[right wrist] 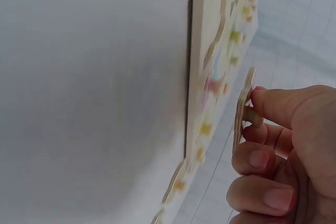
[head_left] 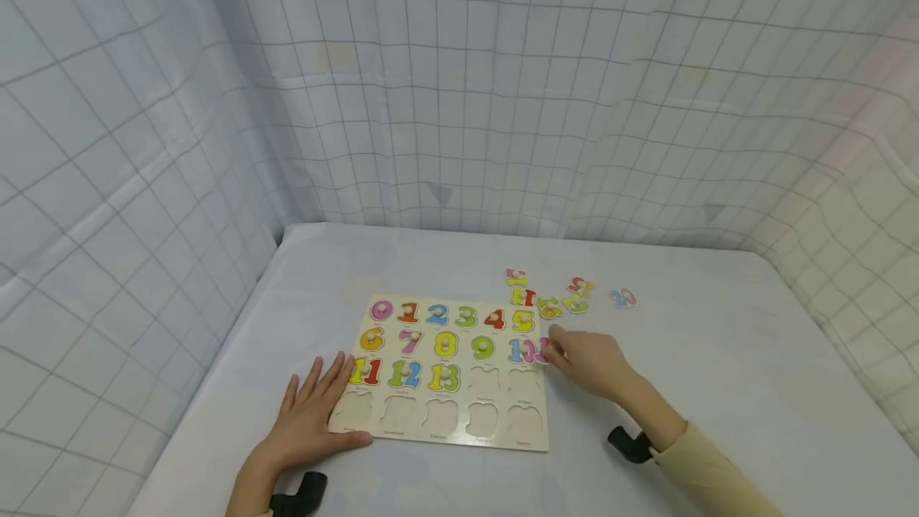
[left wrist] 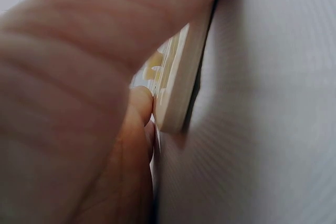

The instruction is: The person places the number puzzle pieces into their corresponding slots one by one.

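A wooden number puzzle board (head_left: 461, 413) lies flat, with pieces 0 to 13 in their places and several bare recesses in its lower part. My left hand (head_left: 309, 421) rests at the board's lower left corner, fingers spread along the left side and thumb along the near edge. Beside the board's right edge, my right hand (head_left: 592, 361) pinches a knobbed puzzle piece (right wrist: 241, 111) between thumb and fingers. In the head view this piece shows a pink part near the 10 piece (head_left: 522, 351); its number is mostly hidden. The right wrist view shows it tilted on edge, raised off the board.
Several loose number pieces lie beyond the board's upper right corner, among them a red and orange one (head_left: 581, 286) and a blue and pink one (head_left: 623, 298) farther right. A white cloth covers the table (head_left: 431, 481). Gridded white curtains (head_left: 459, 102) hang around it.
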A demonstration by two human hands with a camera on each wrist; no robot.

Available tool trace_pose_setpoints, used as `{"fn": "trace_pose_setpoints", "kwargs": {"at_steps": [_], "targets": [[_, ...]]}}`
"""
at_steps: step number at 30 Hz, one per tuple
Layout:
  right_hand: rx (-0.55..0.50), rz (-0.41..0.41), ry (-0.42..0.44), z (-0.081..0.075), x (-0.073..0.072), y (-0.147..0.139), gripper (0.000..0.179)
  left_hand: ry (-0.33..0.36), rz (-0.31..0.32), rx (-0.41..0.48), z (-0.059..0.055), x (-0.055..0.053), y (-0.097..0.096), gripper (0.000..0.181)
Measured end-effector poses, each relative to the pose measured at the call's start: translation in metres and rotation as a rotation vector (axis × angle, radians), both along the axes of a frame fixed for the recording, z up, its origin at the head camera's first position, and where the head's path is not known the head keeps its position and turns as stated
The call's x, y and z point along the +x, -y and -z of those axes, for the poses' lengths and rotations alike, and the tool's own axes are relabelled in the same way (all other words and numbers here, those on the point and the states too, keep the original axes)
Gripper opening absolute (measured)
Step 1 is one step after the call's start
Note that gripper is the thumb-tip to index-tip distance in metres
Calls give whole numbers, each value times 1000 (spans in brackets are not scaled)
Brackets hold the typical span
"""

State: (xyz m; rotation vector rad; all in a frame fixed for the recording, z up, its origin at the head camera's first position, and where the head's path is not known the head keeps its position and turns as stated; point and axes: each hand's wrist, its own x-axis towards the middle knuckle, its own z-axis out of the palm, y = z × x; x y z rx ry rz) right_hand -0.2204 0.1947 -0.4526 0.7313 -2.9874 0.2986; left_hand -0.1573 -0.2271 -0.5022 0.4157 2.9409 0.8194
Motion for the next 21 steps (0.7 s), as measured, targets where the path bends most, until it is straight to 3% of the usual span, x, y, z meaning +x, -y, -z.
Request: {"fn": "trace_pose_setpoints", "kwargs": {"at_steps": [4, 9, 14, 21], "targets": [[39, -89, -6, 2, 0, 33, 26, -2, 0, 4, -2, 1, -1, 112], [70, -160, 54, 8, 1, 60, 27, -6, 4, 10, -2, 1, -2, 111], [94, -178, 114, 15, -1, 76, 24, 2, 1, 4, -1, 0, -3, 112], [118, -199, 123, 16, -5, 85, 23, 6, -4, -9, 3, -2, 0, 113]]}}
